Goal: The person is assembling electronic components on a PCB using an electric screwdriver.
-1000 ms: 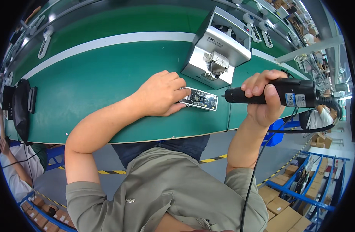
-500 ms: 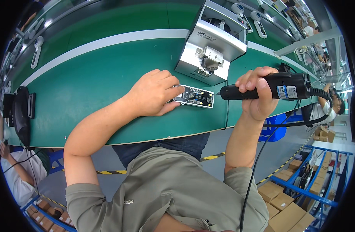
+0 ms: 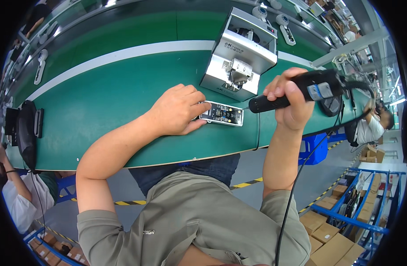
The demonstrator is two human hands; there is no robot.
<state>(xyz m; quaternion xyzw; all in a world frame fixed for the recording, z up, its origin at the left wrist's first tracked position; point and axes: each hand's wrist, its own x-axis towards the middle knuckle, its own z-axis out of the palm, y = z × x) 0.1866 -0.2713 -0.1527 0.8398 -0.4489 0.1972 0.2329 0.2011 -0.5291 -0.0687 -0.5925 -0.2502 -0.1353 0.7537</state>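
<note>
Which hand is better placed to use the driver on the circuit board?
Probably the right hand: it grips the driver, pointed at the board, whose left end the left hand holds.

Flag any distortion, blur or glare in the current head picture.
Head view: fisheye distortion, with the white stripe curved and the corners black; head view: motion-like blur on the black power driver toward its cable end, while the circuit board looks sharper; head view: a washed-out light strip near the right rim.

Has circuit-board housing toward the worktop's front edge, screw feeder behind it, electric screwdriver to its right.
</note>
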